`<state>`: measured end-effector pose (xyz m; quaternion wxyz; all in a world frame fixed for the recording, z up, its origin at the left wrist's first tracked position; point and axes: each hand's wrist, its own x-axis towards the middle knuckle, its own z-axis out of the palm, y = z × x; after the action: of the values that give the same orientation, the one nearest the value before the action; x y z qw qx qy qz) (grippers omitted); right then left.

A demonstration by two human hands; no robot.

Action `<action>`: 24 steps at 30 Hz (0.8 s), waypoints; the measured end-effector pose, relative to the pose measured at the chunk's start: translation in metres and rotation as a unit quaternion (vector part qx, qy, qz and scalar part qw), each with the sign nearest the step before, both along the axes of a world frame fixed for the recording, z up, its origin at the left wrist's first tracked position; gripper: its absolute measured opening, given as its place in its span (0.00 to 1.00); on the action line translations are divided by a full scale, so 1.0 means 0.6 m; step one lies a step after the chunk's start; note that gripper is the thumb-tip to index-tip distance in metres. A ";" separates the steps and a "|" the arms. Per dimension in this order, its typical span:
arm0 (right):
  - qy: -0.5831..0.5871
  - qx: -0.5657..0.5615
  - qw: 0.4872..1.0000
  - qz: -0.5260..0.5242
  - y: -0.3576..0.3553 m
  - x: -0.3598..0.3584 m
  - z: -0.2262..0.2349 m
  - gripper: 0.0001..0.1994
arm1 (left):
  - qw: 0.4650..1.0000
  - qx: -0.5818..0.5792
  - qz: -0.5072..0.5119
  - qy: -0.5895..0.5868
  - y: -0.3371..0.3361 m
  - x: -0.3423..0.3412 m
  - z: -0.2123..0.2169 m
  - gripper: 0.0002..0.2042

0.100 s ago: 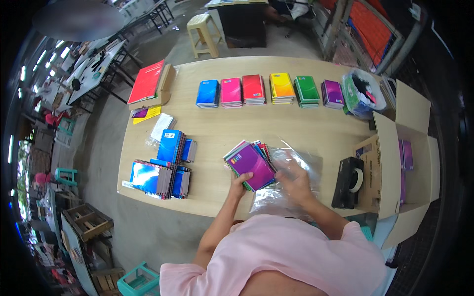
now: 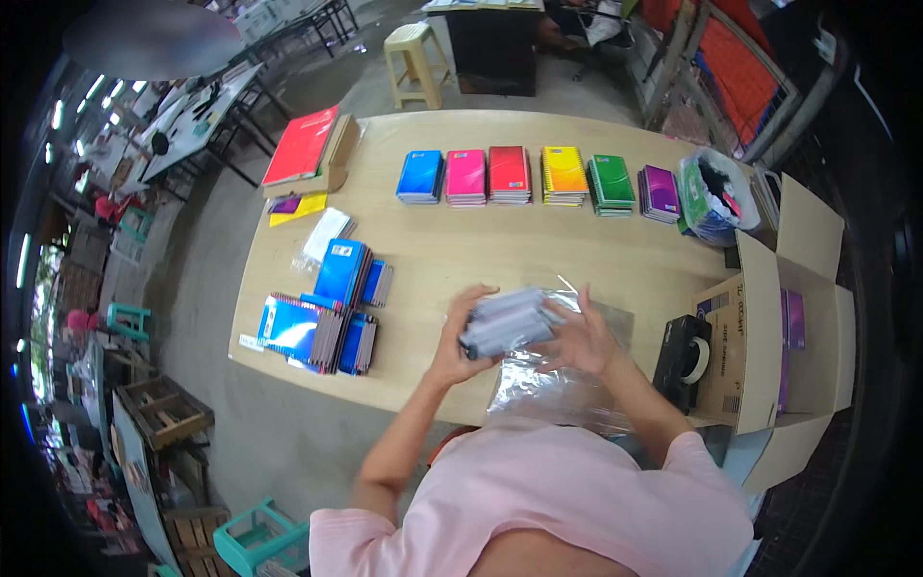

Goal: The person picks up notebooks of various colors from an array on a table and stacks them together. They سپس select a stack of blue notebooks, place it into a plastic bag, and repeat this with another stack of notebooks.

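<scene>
- The left hand [image 2: 460, 337] and right hand [image 2: 577, 338] hold a blurred stack of notebooks [image 2: 508, 322] between them, fingers curled closed around its two ends.
- The stack is lifted just above a clear plastic bag [image 2: 558, 389] lying on the tabletop [image 2: 481, 240] at its near edge.
- Blue notebook bundles [image 2: 322, 317] lie to the left; a row of coloured notebook piles [image 2: 538, 175] lines the far side.
- A black tape dispenser [image 2: 683, 361] stands right, beside an open cardboard box [image 2: 769, 327].
</scene>
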<state>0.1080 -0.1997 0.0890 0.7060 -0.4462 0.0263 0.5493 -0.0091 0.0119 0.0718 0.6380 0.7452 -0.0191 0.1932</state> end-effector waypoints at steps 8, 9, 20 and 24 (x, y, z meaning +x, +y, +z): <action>-0.023 0.178 0.975 0.127 0.135 0.000 -0.011 0.34 | 0.969 0.147 0.192 -0.052 0.069 -0.074 0.062 0.50; -0.076 0.186 0.974 0.106 0.142 -0.005 -0.022 0.35 | 0.990 0.007 0.139 -0.014 0.087 -0.087 0.022 0.54; -0.450 0.191 0.871 0.051 0.259 -0.074 -0.194 0.58 | 0.976 -0.091 0.197 0.033 0.091 -0.115 -0.206 0.59; -0.490 0.127 0.862 0.024 0.251 -0.083 -0.209 0.62 | 0.969 -0.027 0.244 0.035 0.059 -0.112 -0.187 0.59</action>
<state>0.0580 -0.0493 -0.0365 0.6649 -0.5652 -0.4038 0.2746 -0.0761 0.0472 -0.0404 0.5916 0.7162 0.1907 0.3173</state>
